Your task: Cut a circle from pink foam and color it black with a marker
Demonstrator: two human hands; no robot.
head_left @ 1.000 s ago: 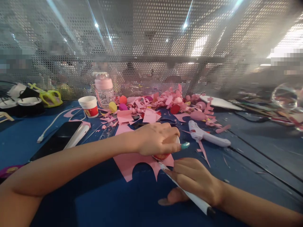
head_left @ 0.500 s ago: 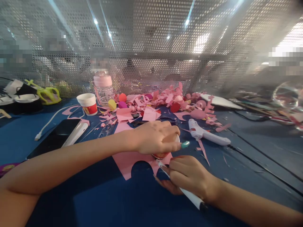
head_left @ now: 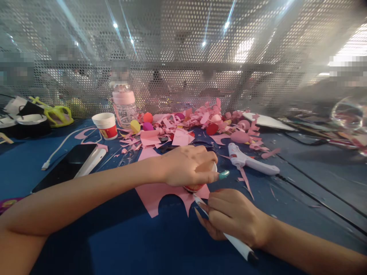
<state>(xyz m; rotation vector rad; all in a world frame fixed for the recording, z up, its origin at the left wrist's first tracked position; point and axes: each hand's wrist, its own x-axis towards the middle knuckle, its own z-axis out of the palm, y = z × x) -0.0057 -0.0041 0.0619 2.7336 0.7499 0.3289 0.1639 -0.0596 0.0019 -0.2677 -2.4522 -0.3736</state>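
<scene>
While the left hand [head_left: 187, 166] curls palm-down over a red-and-white cup [head_left: 193, 188], its fingers bend around the far side and its thumb, with a teal nail, reaches across the near side. It is closed about the cup, which is mostly hidden beneath it: only a red strip near the base and a white bit by the fingers show. The cup stands on a pink sheet [head_left: 147, 193], whose near edge is cut into curved notches with pointed tips between them; the sheet lies on the blue desk [head_left: 137, 244].

The right hand [head_left: 236, 214] pinches a white pen [head_left: 237, 244] between thumb and fingers, the digits pressed together near its front part. The pen slants, its black end toward the person and its tip at the near foot of the cup, over the sheet; whether the tip touches the paper is too small to tell.

Beyond the left hand lies a heap of pink scraps [head_left: 183, 124], with red, yellow and purple round pieces among them. A white glue gun [head_left: 252, 164] rests to the right of the cup, its dark cord trailing off. To the left are a black phone [head_left: 69, 162], a stack of paper cups [head_left: 104, 125] and a pink-topped bottle [head_left: 124, 107].
</scene>
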